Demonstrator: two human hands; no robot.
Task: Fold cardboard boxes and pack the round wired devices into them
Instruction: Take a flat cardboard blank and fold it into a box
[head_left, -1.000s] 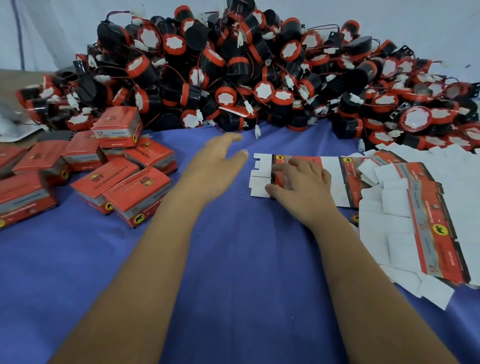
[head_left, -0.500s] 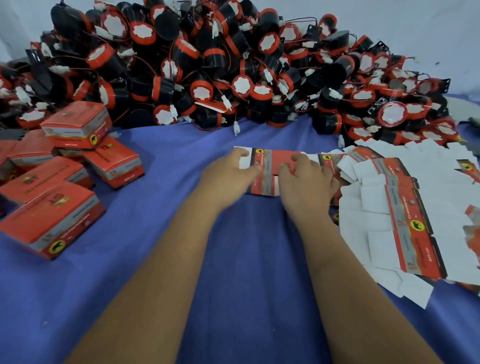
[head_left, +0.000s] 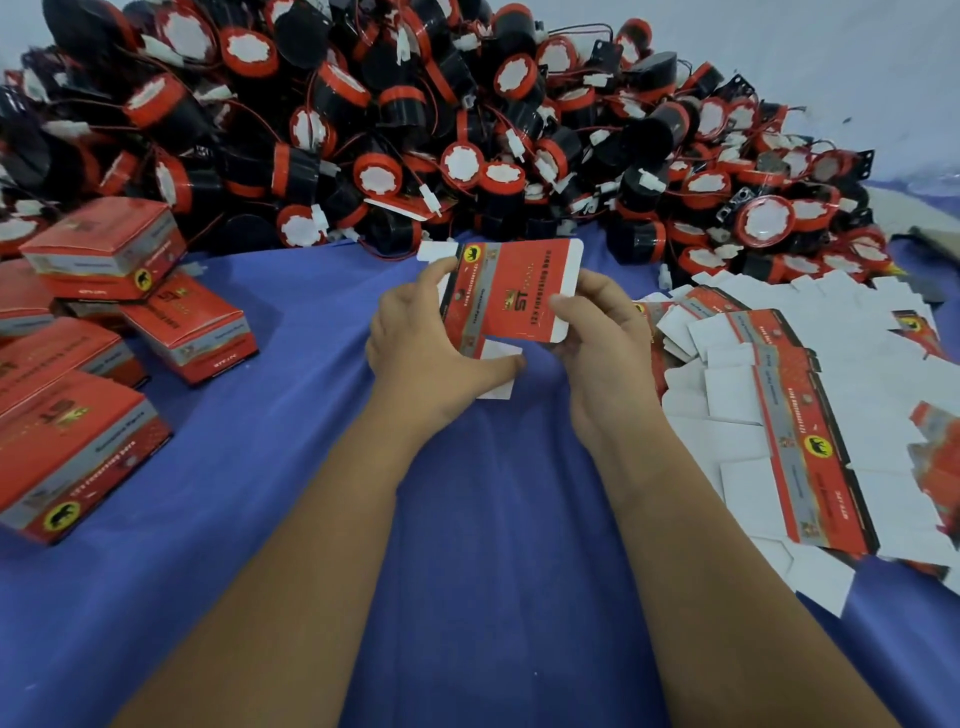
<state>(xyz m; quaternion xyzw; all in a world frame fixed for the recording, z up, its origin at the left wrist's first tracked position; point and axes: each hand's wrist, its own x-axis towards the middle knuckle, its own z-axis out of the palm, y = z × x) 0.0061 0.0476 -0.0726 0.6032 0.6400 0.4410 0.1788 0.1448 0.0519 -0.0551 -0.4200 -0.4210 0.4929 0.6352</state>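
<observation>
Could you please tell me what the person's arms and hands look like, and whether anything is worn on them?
Both forearms are bare right down to the frame's lower edge, with no sleeve in view. The left hand and right hand wear no gloves, and no ring, watch or bracelet shows on what the camera sees.

A flat red carton blank (head_left: 511, 293) is held up off the blue cloth (white flaps sticking out), between the heap of black-and-red round wired devices (head_left: 415, 130), the loose blanks (head_left: 810, 415) and the folded boxes (head_left: 78, 374).
</observation>
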